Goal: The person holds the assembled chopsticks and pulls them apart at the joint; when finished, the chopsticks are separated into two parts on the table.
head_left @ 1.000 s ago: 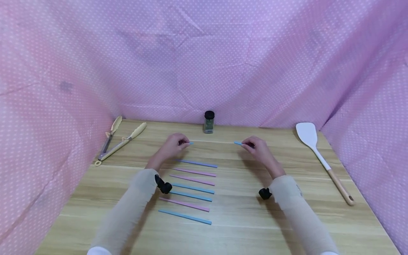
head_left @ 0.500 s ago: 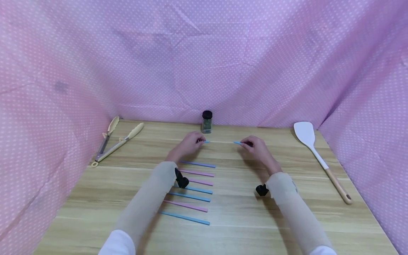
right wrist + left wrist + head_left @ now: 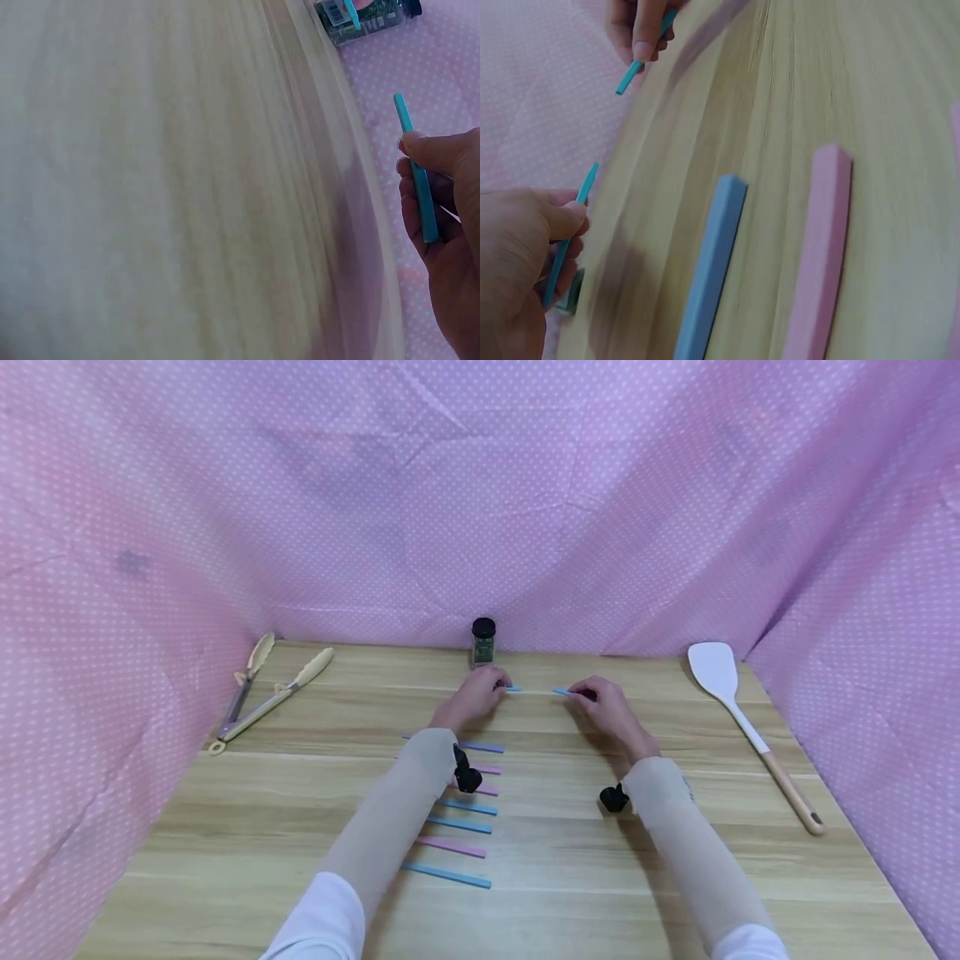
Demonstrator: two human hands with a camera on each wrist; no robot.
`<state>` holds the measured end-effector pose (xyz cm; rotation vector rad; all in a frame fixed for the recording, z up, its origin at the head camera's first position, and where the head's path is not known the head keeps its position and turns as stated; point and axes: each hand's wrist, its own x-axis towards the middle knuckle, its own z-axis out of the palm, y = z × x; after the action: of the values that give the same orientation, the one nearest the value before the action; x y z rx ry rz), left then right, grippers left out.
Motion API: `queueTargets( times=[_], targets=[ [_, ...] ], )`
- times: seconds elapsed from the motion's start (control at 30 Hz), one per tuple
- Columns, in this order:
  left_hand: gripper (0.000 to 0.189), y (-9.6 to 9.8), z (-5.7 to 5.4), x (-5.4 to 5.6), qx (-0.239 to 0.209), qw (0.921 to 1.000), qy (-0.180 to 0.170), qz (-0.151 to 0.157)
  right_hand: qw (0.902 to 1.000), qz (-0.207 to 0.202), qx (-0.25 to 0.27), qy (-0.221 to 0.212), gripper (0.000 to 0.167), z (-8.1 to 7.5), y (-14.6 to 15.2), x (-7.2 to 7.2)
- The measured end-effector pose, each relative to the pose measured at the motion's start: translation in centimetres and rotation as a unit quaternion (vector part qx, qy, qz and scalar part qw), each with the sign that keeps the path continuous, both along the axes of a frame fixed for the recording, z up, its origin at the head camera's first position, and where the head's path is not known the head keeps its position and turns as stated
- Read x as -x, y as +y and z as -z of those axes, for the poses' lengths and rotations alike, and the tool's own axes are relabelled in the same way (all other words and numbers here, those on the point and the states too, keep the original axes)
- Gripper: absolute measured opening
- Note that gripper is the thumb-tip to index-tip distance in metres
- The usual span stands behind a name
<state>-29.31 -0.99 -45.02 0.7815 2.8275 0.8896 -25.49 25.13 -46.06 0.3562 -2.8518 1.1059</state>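
Observation:
My left hand [image 3: 474,697] pinches a short, thin teal stick [image 3: 590,180] between thumb and fingers, above the far part of the table. Facing it, my right hand [image 3: 609,708] pinches another short teal stick [image 3: 421,187], whose rear end lies against the palm. The two sticks point at each other with a gap between them. Below my left forearm lies a column of longer sticks, among them a blue-violet one [image 3: 483,747], a pink one [image 3: 457,847] and a light blue one [image 3: 450,876]. The forearm hides their left parts.
A small glass jar [image 3: 483,647] with a black lid and green contents stands at the back, just behind my left hand. Spread tongs [image 3: 258,717] lie at the left. A white spatula [image 3: 714,672] with a wooden handle lies at the right. Pink dotted cloth [image 3: 480,510] surrounds the wooden table.
My left hand has moved right with its teal stick, narrowing the gap to the other one. My right hand has stayed nearly in place. The left forearm now covers more of the column of sticks.

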Motion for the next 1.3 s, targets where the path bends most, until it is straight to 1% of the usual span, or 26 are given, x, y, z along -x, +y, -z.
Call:
queueTargets(
  times=[0.23, 0.4, 0.53, 0.63, 0.8, 0.93, 1.07, 1.3],
  targets=[
    [0.014, 2.1, 1.1, 0.3, -0.024, 0.9996, -0.012, 0.002, 0.9997, -0.004, 0.022, -0.009, 0.015, 0.8, 0.1, 0.7],
    [0.012, 3.1, 1.6, 0.4, -0.021, 0.9998, 0.003, 0.0, 0.9996, -0.007, 0.026, 0.003, 0.015, 1.4, 0.1, 1.4],
    [0.013, 3.4, 1.7, 0.4, -0.019, 0.9998, 0.005, -0.009, 0.9996, -0.007, 0.023, 0.012, 0.015, 1.5, 0.1, 1.9],
    [0.013, 3.5, 1.5, 0.4, -0.026, 0.9995, 0.002, -0.016, 0.9997, -0.008, 0.021, 0.012, 0.015, 1.4, 0.2, 2.2],
    [0.012, 3.5, 1.4, 0.6, -0.03, 0.9992, 0.002, -0.027, 0.9995, -0.015, -0.007, 0.027, 0.015, 1.5, 0.4, 2.7],
    [0.012, 3.7, 1.6, 0.7, -0.031, 0.9989, 0.001, -0.037, 0.9993, -0.016, -0.021, 0.026, 0.016, 1.5, 0.4, 2.9],
    [0.011, 4.0, 2.0, 0.9, -0.037, 0.9982, 0.009, -0.047, 0.9992, -0.016, -0.027, 0.024, 0.016, 1.5, 0.4, 3.1],
    [0.009, 4.4, 2.4, 0.9, -0.041, 0.9976, 0.02, -0.052, 0.9992, -0.007, -0.027, 0.029, 0.015, 2.0, 0.7, 3.3]
  ],
)
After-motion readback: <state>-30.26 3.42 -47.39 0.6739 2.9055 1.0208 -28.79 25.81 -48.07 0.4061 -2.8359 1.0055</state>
